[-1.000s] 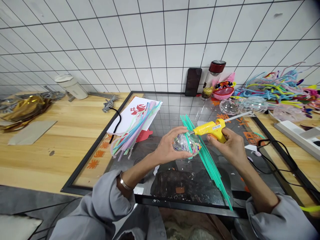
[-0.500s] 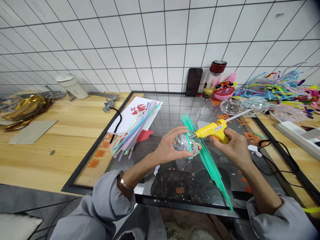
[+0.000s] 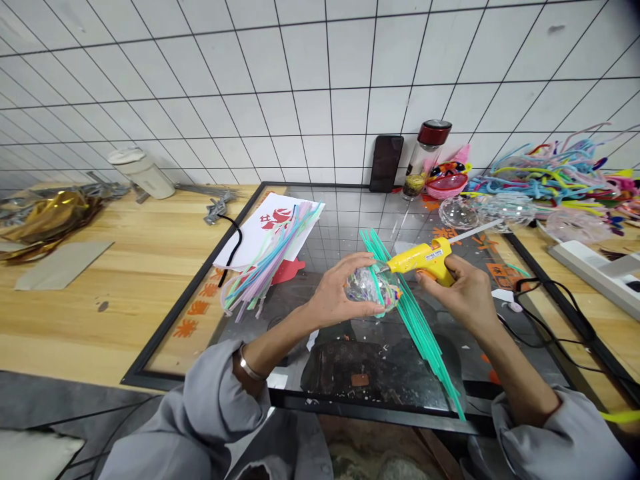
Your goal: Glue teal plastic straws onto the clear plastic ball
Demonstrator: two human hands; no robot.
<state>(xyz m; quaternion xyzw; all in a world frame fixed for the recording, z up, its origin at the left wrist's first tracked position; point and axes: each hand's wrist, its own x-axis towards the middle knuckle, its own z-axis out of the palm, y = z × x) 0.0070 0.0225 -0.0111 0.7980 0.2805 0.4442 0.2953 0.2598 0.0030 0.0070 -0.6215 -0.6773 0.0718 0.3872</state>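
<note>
- Pale wooden table (image 3: 125, 300): bore the rectangular, black-framed glass panel (image 3: 340, 233).
- Long bundle of thin, straight green stems (image 3: 423, 333): lay diagonally across the panel.
- Bare left hand (image 3: 333, 293): gripped the rounded, clear plastic ball (image 3: 359, 285) above the panel, overlapping the stems in view.
- Bare right hand (image 3: 467, 290): closed around the handle of the yellow plastic glue gun (image 3: 415, 259).
- Narrow green strip (image 3: 376, 283): crossed the ball.
- Grey metal nozzle (image 3: 383, 269): pointed toward the strip; contact could not be judged clearly at this scale.
</note>
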